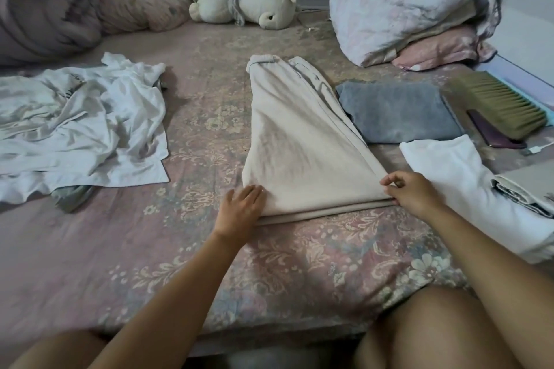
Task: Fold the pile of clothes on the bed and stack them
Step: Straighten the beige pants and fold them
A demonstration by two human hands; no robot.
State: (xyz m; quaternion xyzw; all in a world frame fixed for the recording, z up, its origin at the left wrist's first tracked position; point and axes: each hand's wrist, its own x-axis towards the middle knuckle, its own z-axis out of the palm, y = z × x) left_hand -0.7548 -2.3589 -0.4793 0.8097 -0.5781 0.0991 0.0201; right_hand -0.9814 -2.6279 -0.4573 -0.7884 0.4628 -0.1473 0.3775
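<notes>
Inspecting: I see beige trousers (299,141) laid flat mid-bed, folded leg on leg, cuffs at the far end, near edge doubled into layers.
Left hand (242,207): I find it flat on the near left corner of the trousers, fingers straight and together, pressing the cloth down.
Right hand (410,192): I find it at the near right corner, fingers bent, thumb and fingertips pinching the layered edge.
Bed (209,249): covered by a pink floral sheet; my view shows both forearms reaching over it and bare knees at the bottom edge.
Unfolded pile (81,126): white garments in a crumpled heap at the left, well apart from the trousers, a grey-green piece showing under its near edge.
Folded items: grey towel (398,111) just beside the trousers on the right; white folded garment (467,189) nearer, touching the right wrist; another folded cloth (527,189) lies on its right end.
Other: bed brush (503,105) and dark phone (491,132) at the right; two white plush toys (242,3) and bundled quilts (410,0) at the far side.
</notes>
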